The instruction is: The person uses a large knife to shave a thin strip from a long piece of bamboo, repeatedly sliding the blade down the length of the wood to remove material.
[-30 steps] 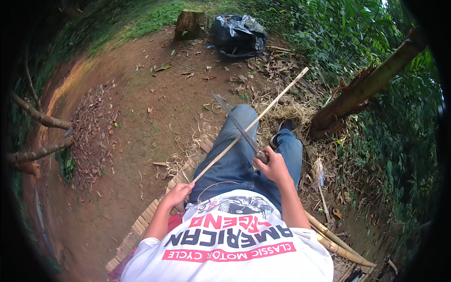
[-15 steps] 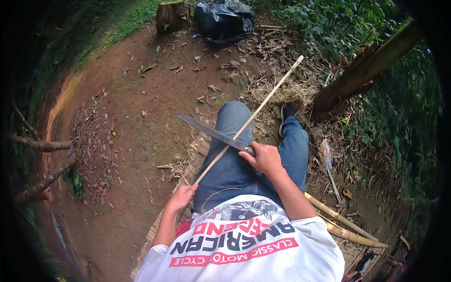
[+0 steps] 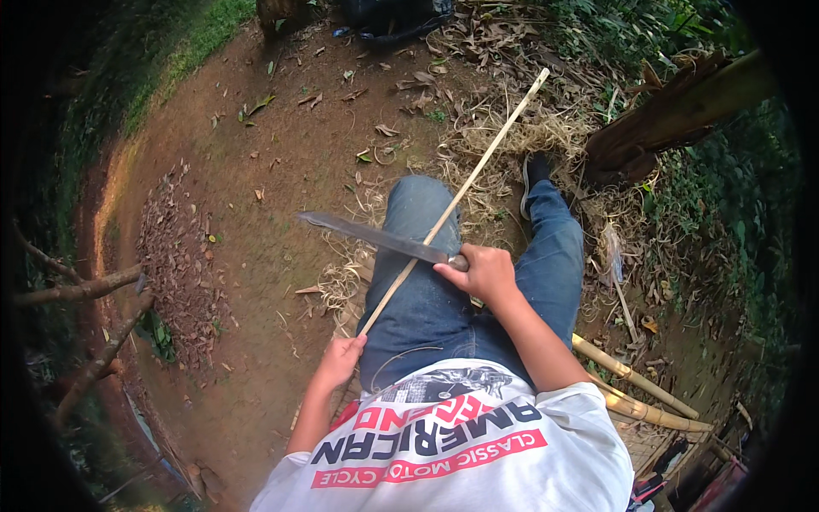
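My left hand (image 3: pixel 341 362) is closed round the lower end of a long pale wooden stick (image 3: pixel 476 172). The stick slants up and to the right across my jeans-clad thigh (image 3: pixel 418 205). In my right hand (image 3: pixel 484 271) is a machete (image 3: pixel 368 234), its fingers wrapped round the short handle. The long grey blade points left and lies across the stick at about the knee, seemingly touching it. A thin curled shaving (image 3: pixel 409 352) rests on my lap.
Pale curled shavings (image 3: pixel 546 128) and dry leaves cover the ground by my foot. A leaning trunk (image 3: pixel 674 119) stands at the right. Bamboo poles (image 3: pixel 653 410) lie at the lower right, bare branches (image 3: pixel 85 294) at the left. A black plastic bag (image 3: pixel 397 17) sits at the far edge.
The view has shifted, so the bag and stump sit higher in the picture. The machete blade now lies flatter across the stick. Both hands keep their holds.
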{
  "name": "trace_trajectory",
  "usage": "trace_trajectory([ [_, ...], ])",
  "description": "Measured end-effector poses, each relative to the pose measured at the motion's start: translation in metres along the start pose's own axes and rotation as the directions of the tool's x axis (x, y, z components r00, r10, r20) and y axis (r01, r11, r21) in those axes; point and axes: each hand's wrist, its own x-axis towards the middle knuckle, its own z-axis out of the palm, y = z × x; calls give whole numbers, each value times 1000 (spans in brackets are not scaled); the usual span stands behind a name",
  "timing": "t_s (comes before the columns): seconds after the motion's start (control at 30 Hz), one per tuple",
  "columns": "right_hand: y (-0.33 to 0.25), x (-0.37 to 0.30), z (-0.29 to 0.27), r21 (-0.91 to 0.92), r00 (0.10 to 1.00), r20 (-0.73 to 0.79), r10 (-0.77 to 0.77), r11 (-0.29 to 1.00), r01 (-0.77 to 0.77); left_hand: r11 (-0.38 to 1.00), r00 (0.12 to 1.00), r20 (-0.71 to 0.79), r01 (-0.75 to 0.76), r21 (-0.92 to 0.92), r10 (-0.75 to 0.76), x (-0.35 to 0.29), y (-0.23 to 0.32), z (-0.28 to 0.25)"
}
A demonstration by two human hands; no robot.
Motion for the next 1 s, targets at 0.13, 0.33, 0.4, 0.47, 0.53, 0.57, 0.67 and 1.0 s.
trace_trajectory([
  [0.13,14,8,2,-62,995,-9,-95,994,95,998,1000,5,-17,-57,17,0,5,2],
  [0.33,19,8,-1,-95,986,-85,-146,986,138,996,1000,28,8,-92,-5,-2,15,1],
  [0.4,11,2,-2,-45,996,-50,-72,997,69,997,1000,25,18,-76,-17,-1,17,1],
  [0.47,-1,-1,0,-1,1000,-14,15,1000,-15,998,999,27,44,-49,-42,1,18,1],
  [0.53,-14,1,0,40,999,12,49,998,-50,998,998,26,49,-47,-48,4,12,2],
  [0.57,-17,2,3,33,999,15,41,999,-42,998,998,25,53,-45,-51,5,10,3],
  [0.67,-7,5,13,-15,1000,-13,-25,1000,25,998,1000,6,29,-56,-29,5,11,4],
  [1.0,8,13,0,-2,999,32,41,999,-41,990,997,69,35,-138,-25,11,3,2],
])
